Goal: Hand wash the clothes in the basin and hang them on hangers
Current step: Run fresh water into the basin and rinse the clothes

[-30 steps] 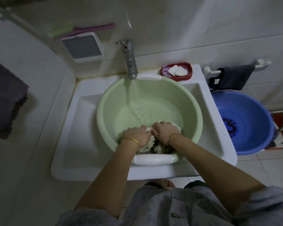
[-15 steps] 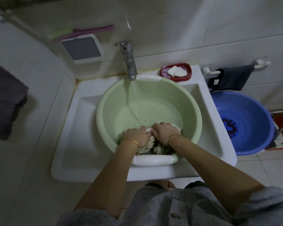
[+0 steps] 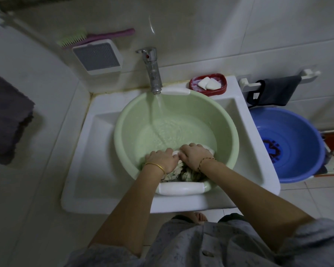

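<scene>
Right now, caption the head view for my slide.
Both hands scrub cloth in green basin under running tap.

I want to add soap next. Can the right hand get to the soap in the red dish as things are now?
Probably yes, once it lets go. The right hand now grips the wet cloth in the green basin. The soap lies uncovered in the red dish on the sink's back right corner, with nothing between.

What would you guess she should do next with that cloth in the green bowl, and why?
Probably rub the bunched cloth between both fists. The left hand and right hand both grip it at the near side of the green basin, the tap is running into it, and nothing is wrung yet.
</scene>
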The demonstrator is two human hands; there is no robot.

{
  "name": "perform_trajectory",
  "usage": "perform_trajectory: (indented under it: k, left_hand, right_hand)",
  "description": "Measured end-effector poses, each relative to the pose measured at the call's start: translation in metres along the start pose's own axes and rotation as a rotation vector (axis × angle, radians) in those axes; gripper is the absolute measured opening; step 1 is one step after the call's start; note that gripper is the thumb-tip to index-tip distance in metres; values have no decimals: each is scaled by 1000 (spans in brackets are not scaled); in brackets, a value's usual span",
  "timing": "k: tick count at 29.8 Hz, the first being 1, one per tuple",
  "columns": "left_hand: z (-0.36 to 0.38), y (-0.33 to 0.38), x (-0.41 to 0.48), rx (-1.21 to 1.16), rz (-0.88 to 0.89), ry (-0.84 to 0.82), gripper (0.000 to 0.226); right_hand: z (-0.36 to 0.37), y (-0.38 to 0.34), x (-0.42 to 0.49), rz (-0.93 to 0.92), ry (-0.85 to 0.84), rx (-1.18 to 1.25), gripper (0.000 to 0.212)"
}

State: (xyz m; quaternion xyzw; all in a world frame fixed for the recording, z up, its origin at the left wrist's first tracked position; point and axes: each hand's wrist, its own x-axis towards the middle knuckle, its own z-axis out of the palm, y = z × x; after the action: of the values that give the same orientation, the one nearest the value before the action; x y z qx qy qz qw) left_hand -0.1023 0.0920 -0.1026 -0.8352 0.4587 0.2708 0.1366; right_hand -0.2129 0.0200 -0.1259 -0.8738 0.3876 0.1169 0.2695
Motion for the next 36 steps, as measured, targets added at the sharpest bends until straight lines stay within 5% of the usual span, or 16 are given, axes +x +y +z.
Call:
perform_trajectory:
  k: [36]
  left_hand:
    - [-1,3,-2,22,-15,-6,51]
  right_hand:
    - [0,2,0,-4,4,2,44]
